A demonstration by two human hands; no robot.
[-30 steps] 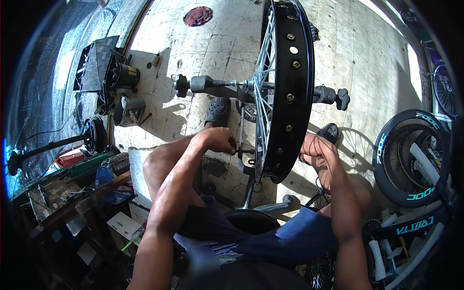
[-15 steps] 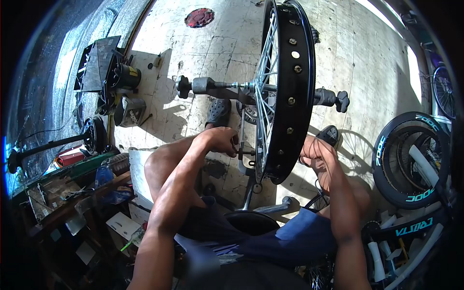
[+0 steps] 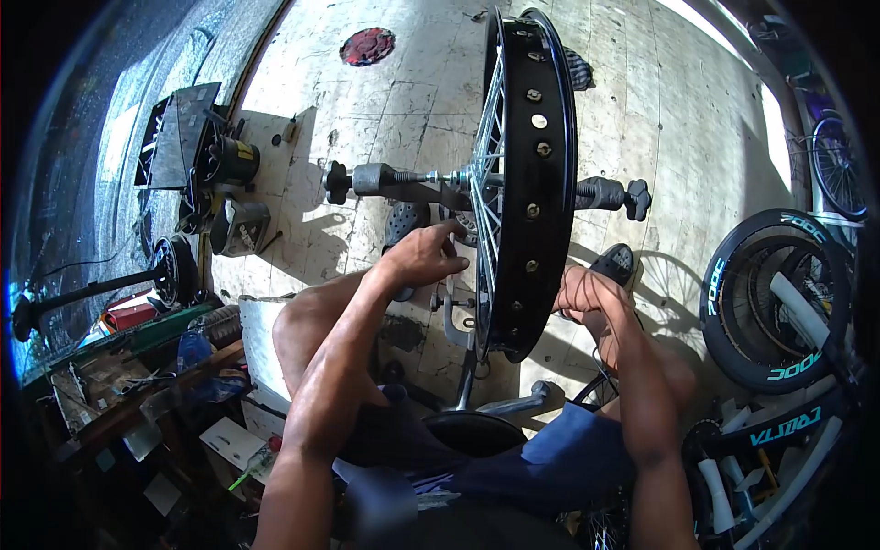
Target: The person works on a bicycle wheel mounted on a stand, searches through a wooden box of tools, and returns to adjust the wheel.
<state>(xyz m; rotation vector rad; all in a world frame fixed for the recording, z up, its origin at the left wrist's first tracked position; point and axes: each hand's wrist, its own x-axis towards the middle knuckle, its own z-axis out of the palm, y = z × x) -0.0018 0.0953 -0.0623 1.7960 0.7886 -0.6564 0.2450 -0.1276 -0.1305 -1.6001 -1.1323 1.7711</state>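
A black spoked wheel rim point(image 3: 529, 183) stands upright in a wheel truing stand point(image 3: 465, 376), clamped at its axle between two knobs, the left knob point(image 3: 337, 183) and the right knob point(image 3: 637, 200). My left hand point(image 3: 426, 257) is on the left of the rim, close to the silver spokes point(image 3: 489, 197). Its thumb and forefinger are apart, with nothing visible between them. Just below that hand is the stand's gauge arm point(image 3: 452, 316) with its small screw. My right hand point(image 3: 577, 289) is at the rim's lower right side; the rim hides its fingers.
At right, tyres and wheels point(image 3: 710, 302) lie beside a frame part with teal lettering point(image 3: 788, 426). On the left are a dark pot point(image 3: 236, 160), a grey container point(image 3: 240, 227) and a cluttered bench point(image 3: 101, 385). A red round object point(image 3: 368, 46) lies on the tiled floor.
My left hand has moved forward from the gauge arm toward the spokes, and its fingers have spread. My right hand stays beside the rim. The whole view has shifted slightly.
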